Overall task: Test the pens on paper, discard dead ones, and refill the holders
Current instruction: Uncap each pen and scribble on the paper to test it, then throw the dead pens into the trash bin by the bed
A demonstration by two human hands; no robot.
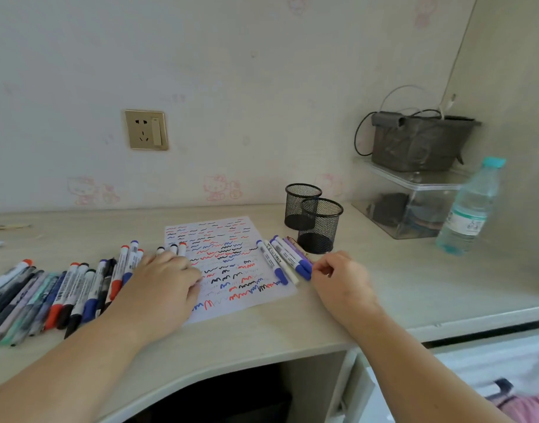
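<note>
A white paper (pixel 263 296) covered in red, blue and black scribbles lies on the desk (pixel 414 270). My left hand (pixel 164 282) lies over the paper's left edge, fingers curled round three markers (pixel 174 248) whose caps stick out beyond my knuckles. A long row of pens and markers (pixel 63 291) lies left of that hand. To the right of the paper lies a small group of blue-capped markers (pixel 274 261) and a purple pen (pixel 295 250). My right hand (pixel 341 279) has curled fingers pinching the purple pen's near end. Two empty black mesh holders (pixel 321 224) stand behind that group.
A water bottle (pixel 469 209) stands at the right. Behind it, a clear plastic box (pixel 414 206) carries a dark basket (pixel 420 141) with cables. A wall socket (pixel 146 129) sits above the desk. The desk's curved front edge runs below my arms.
</note>
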